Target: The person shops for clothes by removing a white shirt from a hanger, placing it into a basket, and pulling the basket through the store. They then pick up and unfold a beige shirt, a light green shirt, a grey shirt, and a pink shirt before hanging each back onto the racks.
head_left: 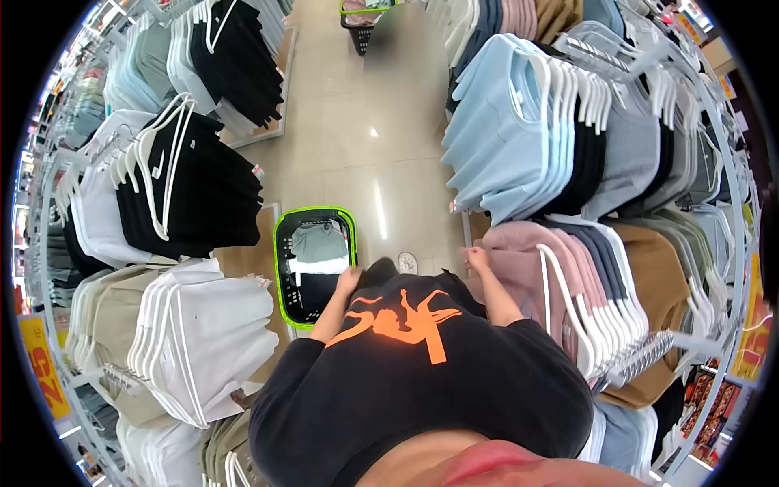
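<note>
My left hand (pixel 350 281) is closed at the right rim of a black shopping basket (pixel 280 268) with a bright green edge. Folded grey, white and dark clothes (pixel 319 243) lie inside the basket. On the other side, my right hand (pixel 477 259) pinches the edge of a pink shirt (pixel 519 253), which hangs on a white hanger (pixel 560 280) at the front of the right rack. More pink shirts hang right behind it.
Light blue shirts (pixel 503 122) hang ahead on the right, brown ones (pixel 653 276) farther right. Black shirts (pixel 195 187) and white shirts (pixel 211 325) line the left racks. Up the tiled aisle (pixel 349 122) stand a blurred shape and another basket (pixel 359 36).
</note>
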Demonstrator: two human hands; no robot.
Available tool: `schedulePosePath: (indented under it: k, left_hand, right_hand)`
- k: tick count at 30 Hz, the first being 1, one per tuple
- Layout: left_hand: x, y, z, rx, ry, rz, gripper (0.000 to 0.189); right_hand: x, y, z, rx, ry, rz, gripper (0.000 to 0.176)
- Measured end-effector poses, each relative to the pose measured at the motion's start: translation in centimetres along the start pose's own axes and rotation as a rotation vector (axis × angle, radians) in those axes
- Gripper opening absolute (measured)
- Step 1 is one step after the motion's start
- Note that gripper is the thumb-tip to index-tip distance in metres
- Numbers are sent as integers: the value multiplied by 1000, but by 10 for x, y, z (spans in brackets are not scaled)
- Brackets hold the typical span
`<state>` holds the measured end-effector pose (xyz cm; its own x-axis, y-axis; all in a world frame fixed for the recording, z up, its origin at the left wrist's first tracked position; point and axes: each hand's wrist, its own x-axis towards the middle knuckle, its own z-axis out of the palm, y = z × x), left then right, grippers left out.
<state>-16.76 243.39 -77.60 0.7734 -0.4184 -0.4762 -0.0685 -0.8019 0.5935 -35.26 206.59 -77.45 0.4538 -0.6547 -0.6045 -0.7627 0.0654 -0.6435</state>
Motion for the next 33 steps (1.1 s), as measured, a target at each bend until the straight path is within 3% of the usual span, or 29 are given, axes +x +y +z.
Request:
schedulePosePath:
  k: [1,2,3,4,6,8,9,11,12,15,17,19,22,24,27,31,33]
  left_hand:
    - [40,-14,14,-159,8,142,30]
    - [38,31,-3,-435,-56,-5,26]
    - [49,50,-12,-452,-60,-6,24]
    - [63,63,-18,-468,-65,-6,23]
    - [92,66,-19,-471,-76,-8,22]
    - [116,54,-21,-409,-86,26,21]
    - [132,49,-22,-370,-88,41,20]
    - [190,30,-31,-675,3,-43,20]
    - [214,24,-41,-827,46,-90,20]
    - [269,60,-116,-800,24,-288,20]
    - [314,66,-150,-632,-26,-367,22]
    - [348,85,-192,-466,-110,-321,22]
    - [406,80,-224,-333,-78,-183,23]
    - [428,93,-237,-365,-26,-253,23]
    - [473,115,-245,-473,-1,-264,23]
    - [521,107,-221,-344,-81,-54,23]
    - [558,90,-222,-722,-80,-205,25]
  right_hand:
    - [21,13,2,-103,3,-81,20]
    - [53,34,8,-202,7,-169,20]
    - [74,38,11,-304,21,-262,20]
    - [63,13,11,-140,-83,-62,21]
    - [49,-22,18,-39,-131,55,21]
    - [83,5,47,-341,-1,-273,24]
    - [94,0,47,-268,-69,-229,25]
    - [107,-45,41,-134,-190,-145,26]
    - [115,-71,43,-170,65,-196,24]
    - [154,-152,32,-276,-10,24,28]
    - [192,-184,37,-179,-48,-73,23]
    - [225,-256,49,16,-106,-74,21]
    - [246,-345,66,153,-114,-60,19]
    - [257,-396,78,360,-131,-38,20]
    - [320,-409,109,-22,-239,-379,23]
    - [378,-500,92,129,-270,-30,21]
    - [426,-519,86,112,-232,-28,22]
